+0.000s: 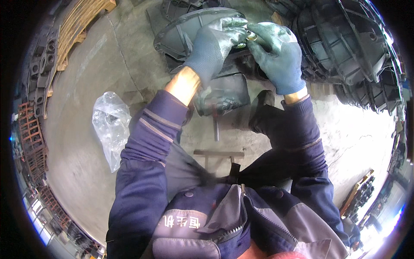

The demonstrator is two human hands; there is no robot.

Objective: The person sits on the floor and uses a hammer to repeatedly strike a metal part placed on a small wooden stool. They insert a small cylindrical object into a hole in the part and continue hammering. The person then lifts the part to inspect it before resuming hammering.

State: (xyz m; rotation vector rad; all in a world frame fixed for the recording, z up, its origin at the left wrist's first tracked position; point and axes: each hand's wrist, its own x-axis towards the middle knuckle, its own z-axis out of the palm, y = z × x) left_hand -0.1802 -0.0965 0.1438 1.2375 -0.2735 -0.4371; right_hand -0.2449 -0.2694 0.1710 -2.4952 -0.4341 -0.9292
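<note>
In grey-blue work gloves, both my hands are raised over a large dark cast housing [177, 33]. My left hand [213, 47] has its fingers bent inward and closed at a small brass-coloured ring [252, 37]. From the other side my right hand [280, 54] pinches the same ring between thumb and fingers. Whether the ring touches the housing I cannot tell. Below the hands a black open bin [242, 88] holds several small dark metal pieces. A hammer [216, 127] leans at the bin, its handle pointing toward me.
Dark ribbed castings [340, 43] are stacked close on the right. A clear plastic bag [111, 125] lies on the floor to the left. Wooden pallets [79, 30] stand at far left, and a small metal stand [219, 153] is between my legs.
</note>
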